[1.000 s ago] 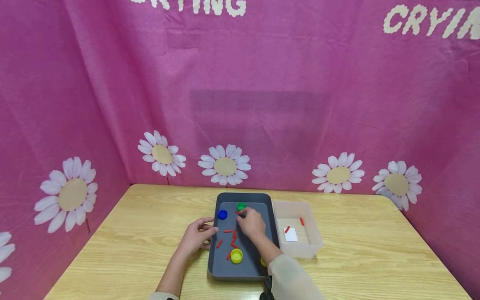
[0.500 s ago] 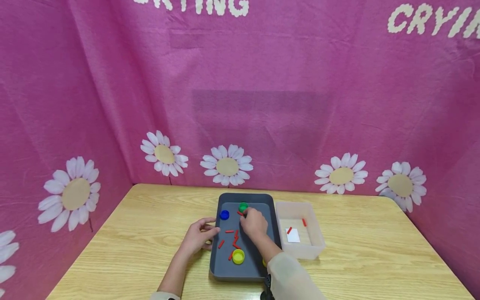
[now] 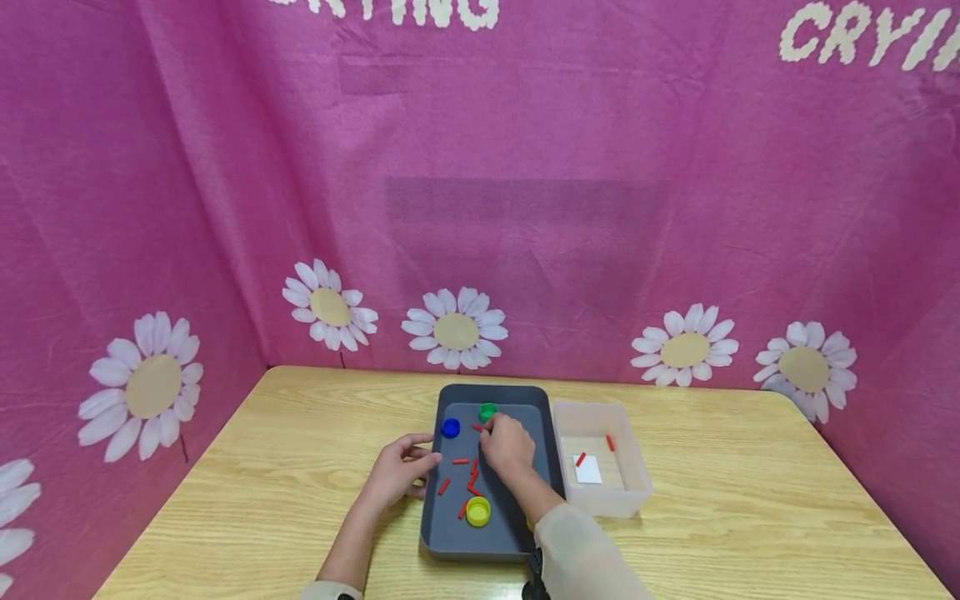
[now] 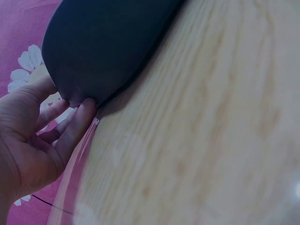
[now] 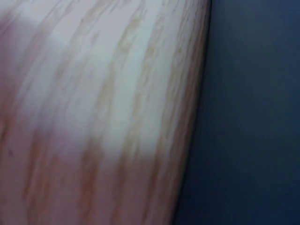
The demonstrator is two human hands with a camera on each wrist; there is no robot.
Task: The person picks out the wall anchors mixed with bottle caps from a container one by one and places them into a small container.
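Note:
A dark grey tray (image 3: 437, 533) lies on the table. My left hand (image 3: 400, 473) grips its left wall, thumb at the rim and fingers against the outside; the left wrist view shows these fingertips (image 4: 88, 104) at the tray's underside edge. Inside the tray my right hand (image 3: 510, 448) pinches a short red stick (image 3: 477, 427) just below a green bottle cap (image 3: 488, 412); the fingertips are partly hidden. Several loose red sticks (image 3: 460, 461) lie mid-tray, near a yellow cap (image 3: 477, 512). At the tray's left side sits a blue cap (image 3: 450, 427).
Right of the tray stands a translucent plastic box (image 3: 636, 500) with a white card (image 3: 588, 471) and two red sticks in it. Another yellow cap (image 3: 530, 524) is mostly hidden by the right forearm. A pink flowered curtain (image 3: 525, 250) hangs behind the wooden table (image 3: 735, 500).
My right fingers have drawn closer together at the red stick below the green cap. The left hand stays on the tray's wall. The head view has shifted slightly.

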